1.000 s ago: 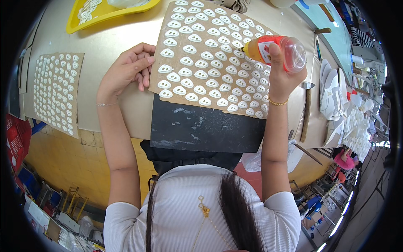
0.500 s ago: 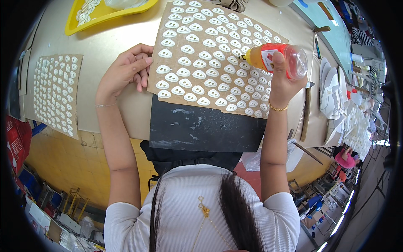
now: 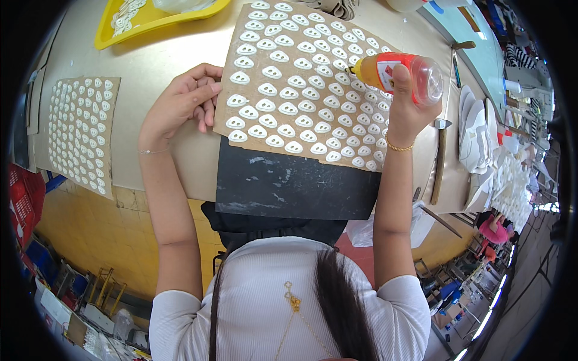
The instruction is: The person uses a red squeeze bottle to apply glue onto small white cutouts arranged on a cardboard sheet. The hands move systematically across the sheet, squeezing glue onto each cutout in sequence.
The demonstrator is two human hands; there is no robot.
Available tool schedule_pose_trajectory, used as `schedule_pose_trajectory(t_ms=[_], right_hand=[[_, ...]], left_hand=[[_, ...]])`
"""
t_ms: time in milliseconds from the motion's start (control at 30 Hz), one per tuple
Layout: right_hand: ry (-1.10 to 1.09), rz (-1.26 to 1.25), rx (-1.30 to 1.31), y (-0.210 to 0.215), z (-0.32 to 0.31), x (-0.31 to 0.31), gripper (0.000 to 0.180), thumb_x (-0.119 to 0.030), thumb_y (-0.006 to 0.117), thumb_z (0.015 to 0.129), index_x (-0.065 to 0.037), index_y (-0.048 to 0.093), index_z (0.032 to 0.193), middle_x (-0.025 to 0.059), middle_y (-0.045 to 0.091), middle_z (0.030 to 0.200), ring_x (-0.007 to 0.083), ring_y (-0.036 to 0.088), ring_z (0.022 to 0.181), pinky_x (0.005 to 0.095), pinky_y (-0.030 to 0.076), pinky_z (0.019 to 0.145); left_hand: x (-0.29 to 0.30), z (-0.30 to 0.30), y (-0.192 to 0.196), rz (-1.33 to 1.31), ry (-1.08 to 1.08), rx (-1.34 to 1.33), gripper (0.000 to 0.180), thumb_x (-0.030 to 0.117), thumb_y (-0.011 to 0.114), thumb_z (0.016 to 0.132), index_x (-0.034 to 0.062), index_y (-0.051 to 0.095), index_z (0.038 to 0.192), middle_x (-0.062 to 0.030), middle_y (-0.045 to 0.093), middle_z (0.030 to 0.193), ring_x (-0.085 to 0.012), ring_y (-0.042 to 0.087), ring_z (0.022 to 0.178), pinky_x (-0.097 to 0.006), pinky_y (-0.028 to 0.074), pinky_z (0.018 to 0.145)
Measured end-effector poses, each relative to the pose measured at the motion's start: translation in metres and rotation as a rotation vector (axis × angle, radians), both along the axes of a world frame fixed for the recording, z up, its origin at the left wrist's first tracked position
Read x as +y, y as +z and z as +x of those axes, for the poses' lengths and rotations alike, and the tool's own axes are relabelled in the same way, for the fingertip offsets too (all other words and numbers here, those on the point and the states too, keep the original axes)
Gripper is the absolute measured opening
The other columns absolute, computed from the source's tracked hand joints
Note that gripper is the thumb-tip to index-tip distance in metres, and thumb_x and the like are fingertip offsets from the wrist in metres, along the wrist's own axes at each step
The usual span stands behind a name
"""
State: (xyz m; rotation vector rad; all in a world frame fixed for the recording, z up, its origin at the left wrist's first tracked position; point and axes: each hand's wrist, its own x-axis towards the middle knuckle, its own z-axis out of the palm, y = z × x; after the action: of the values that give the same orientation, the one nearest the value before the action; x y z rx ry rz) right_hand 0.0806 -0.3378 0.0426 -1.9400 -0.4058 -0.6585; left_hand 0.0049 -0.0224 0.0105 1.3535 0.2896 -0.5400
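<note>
My right hand (image 3: 414, 111) is wrapped round a squeeze bottle (image 3: 385, 71) with a yellow cap, a red-and-white label and amber liquid. The bottle lies tilted on its side, its dark nozzle pointing left, close over the small white pieces. These rounded-triangle pieces, each with two holes, stand in rows on a brown cardboard sheet (image 3: 250, 90). At the sheet's left edge, my left hand (image 3: 183, 99) has its thumb against the border and its fingers curled, gripping it. Whether the nozzle touches a piece is too small to tell.
Under the sheet's near side lies a black board (image 3: 289, 186). A second cardboard sheet (image 3: 111, 144) with white pieces rests at left. A yellow tray (image 3: 162, 25) holds more pieces. At right are a hammer (image 3: 441, 156) and stacked white cut shapes (image 3: 472, 135).
The bottle in my right hand has moved slightly away from me, its nozzle now over pieces farther up. The cardboard sheet has shifted a little to the right with my left hand at its edge.
</note>
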Motion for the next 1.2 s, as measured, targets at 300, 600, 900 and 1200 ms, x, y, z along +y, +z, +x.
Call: schedule_pose_trajectory(t_ms=[300,600,900,1200], right_hand=[[0.02,0.034,0.007,-0.002,0.001,0.005,0.032,-0.021,0.081,0.07,0.001,0.064,0.087,0.0057,0.066,0.08,0.0123,0.061,0.07,0.0239,0.049,0.066],[0.033,-0.049,-0.04,-0.007,0.012,0.012,0.036,-0.026,0.082,0.068,0.0,0.064,0.085,0.0068,0.066,0.08,0.0135,0.063,0.069,0.0235,0.049,0.062],[-0.007,-0.035,-0.019,-0.002,0.02,0.007,0.035,-0.028,0.081,0.07,0.0,0.066,0.084,0.0058,0.066,0.076,0.0129,0.063,0.068,0.0234,0.049,0.062],[-0.051,-0.113,-0.013,0.003,0.008,0.0,0.03,-0.026,0.072,0.081,0.002,0.064,0.089,0.0037,0.064,0.079,0.0075,0.058,0.069,0.0214,0.048,0.063]], left_hand=[[0.0,0.0,0.001,0.012,-0.002,-0.003,0.024,0.013,0.051,0.093,-0.0034,0.048,0.109,0.0008,0.049,0.069,-0.0047,0.053,0.046,-0.016,0.043,0.035],[0.0,0.0,0.001,0.016,-0.003,-0.003,0.024,0.015,0.051,0.092,-0.0035,0.048,0.108,0.0003,0.05,0.069,-0.0046,0.053,0.046,-0.015,0.042,0.035],[-0.001,0.0,0.001,0.023,0.001,-0.01,0.024,0.014,0.051,0.092,-0.0038,0.048,0.109,0.0005,0.05,0.068,-0.0046,0.053,0.045,-0.015,0.043,0.035],[0.0,0.0,0.001,0.003,0.001,-0.002,0.024,0.012,0.049,0.093,-0.0046,0.048,0.109,-0.0002,0.051,0.067,-0.0052,0.054,0.046,-0.016,0.043,0.035]])
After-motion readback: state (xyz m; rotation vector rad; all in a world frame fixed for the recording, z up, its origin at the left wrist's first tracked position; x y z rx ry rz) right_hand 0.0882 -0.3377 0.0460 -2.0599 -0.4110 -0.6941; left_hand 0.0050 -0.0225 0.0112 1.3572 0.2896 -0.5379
